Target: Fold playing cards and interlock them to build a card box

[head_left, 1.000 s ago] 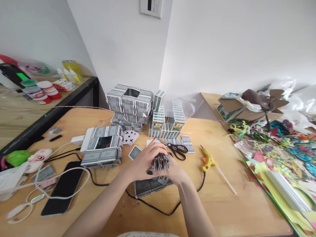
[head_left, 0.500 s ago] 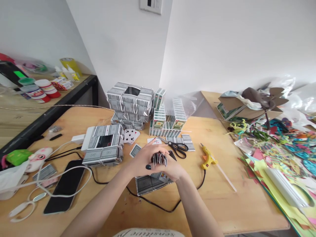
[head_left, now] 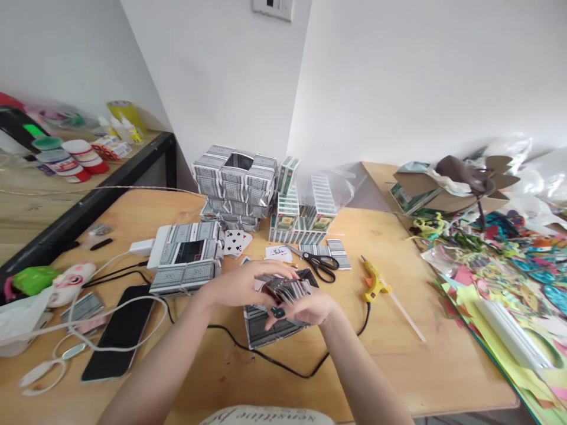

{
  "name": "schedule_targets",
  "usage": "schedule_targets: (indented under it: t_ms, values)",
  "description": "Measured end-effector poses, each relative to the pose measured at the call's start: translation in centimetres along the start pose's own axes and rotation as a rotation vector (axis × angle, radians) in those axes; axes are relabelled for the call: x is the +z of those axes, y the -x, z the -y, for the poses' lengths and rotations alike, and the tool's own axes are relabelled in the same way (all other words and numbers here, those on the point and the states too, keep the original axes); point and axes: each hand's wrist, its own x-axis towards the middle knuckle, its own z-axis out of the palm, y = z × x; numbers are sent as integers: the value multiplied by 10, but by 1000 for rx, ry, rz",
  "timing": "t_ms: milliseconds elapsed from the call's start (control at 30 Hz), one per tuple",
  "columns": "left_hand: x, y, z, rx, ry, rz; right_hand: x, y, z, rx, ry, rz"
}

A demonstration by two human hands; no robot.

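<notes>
1. Two hands meet at one grip over the table (head_left: 420,378), near its middle.
2. Far left of the grip, a phone (head_left: 116,336) lies flat, screen dark.
3. Left of the grip and slightly beyond it, a card block (head_left: 186,262) rests on the table, well apart from the hands.
4. Left hand (head_left: 241,287): fingers curl over the top of the card bundle (head_left: 286,288) and close on it.
5. Card bundle: a fan of folded cards, clamped between both hands and lifted clear of the table.
6. Directly under the grip, a flat card panel (head_left: 266,333) lies on the table; whether it touches the hands cannot be told.
7. Right hand (head_left: 312,308): palm up beneath the bundle, fingers closed on its lower edge.
8. Beyond the grip, a block stack (head_left: 234,180) and card packs (head_left: 301,218) stand by the wall.
9. Just beyond and right of the grip, scissors (head_left: 322,267) lie closed.
10. Right of the grip, a yellow glue gun (head_left: 373,282) lies on its side.
11. Far right of the grip, coloured paper scraps (head_left: 509,277) cover the table edge.
</notes>
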Motion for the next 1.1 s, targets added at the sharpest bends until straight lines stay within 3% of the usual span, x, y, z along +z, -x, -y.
schedule_targets:
  t_ms: [100,233,333,467,633,767,900,1100]
  values:
    - [-3,1,3,64,3,-62,-1,3,1,-1,-15,106]
    - [5,2,7,39,-54,-237,2,7,3,-96,42,26]
    - [11,6,10,9,-116,-348,6,10,6,-174,249,-145]
    - [16,13,12,-89,-343,-458,10,13,3,-368,692,-505]
    - [25,19,7,-156,-583,-466,7,13,-7,-475,1186,-747]
    - [33,20,0,-263,-627,-422,7,10,-9,-508,1243,-761]
    - [41,20,-3,-275,-627,-430,15,5,-8,-539,1318,-743]
    - [44,22,-6,-294,-520,-471,20,1,-8,-524,1538,-865]
